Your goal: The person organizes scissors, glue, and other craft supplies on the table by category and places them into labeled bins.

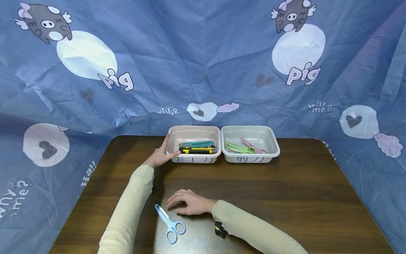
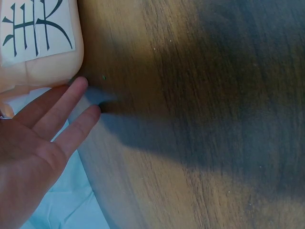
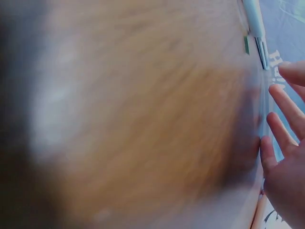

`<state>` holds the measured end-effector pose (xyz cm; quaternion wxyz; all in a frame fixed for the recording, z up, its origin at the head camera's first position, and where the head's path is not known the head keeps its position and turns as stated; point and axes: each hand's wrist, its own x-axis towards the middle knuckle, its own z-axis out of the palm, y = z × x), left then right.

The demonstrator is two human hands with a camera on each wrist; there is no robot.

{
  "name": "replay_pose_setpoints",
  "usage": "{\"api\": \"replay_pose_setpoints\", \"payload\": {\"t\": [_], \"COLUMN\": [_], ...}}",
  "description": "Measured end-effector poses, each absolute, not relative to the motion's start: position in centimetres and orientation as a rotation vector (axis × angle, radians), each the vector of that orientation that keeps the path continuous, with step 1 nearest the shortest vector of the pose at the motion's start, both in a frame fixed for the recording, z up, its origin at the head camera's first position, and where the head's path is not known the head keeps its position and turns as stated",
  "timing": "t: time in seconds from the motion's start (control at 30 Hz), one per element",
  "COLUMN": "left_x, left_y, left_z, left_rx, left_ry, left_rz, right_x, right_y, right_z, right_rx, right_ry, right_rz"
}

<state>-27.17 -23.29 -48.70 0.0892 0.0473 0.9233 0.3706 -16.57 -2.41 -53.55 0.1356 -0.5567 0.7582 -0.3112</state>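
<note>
In the head view, my left hand (image 1: 160, 156) rests against the left front corner of a pale pink plastic box (image 1: 193, 127), its thumb over the front rim. The left wrist view shows that hand's fingers (image 2: 71, 133) mostly straight beside the box wall. Inside the box lie a teal utility knife (image 1: 196, 144) and a yellow-and-black utility knife (image 1: 197, 151). My right hand (image 1: 191, 203) is over the table with loosely bent fingers, holding nothing. Just left of it are light blue scissors (image 1: 171, 225), handles toward the near edge; their tip also appears in the right wrist view.
A pale greenish-white box (image 1: 250, 127) stands right beside the pink one, with green scissors (image 1: 241, 148) and pink scissors (image 1: 250, 144) in it. Both boxes bear black characters on the front. They stand at the far edge of the brown wooden table (image 1: 301, 187), before a blue cloth (image 1: 203, 63).
</note>
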Motion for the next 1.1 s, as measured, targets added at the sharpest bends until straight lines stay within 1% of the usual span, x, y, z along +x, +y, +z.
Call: {"api": "replay_pose_setpoints", "payload": {"t": [0.33,0.53,0.7,0.9,1.1], "left_x": [-27.5,-27.5,-27.5,-27.4,-27.4], "left_y": [-23.5,-23.7,-23.6,-23.5,-23.5], "left_z": [-49.1,-49.4,-49.3,-49.3,-49.2], "left_rx": [0.156,0.136,0.143,0.128,0.128], "left_ry": [2.754,2.746,2.742,2.744,2.749], "left_rz": [1.087,1.089,1.083,1.090,1.089], "right_x": [-16.6,-16.8,-17.4,-18.6,-19.6], "right_y": [-5.1,-5.9,-5.5,-4.2,-3.1], "right_z": [-53.3,-53.3,-53.3,-53.3,-53.7], "right_rx": [-1.540,-1.547,-1.497,-1.396,-1.357], "right_ry": [2.191,2.181,2.219,2.228,2.272], "right_rz": [-0.856,-0.757,-0.720,-0.805,-0.883]}}
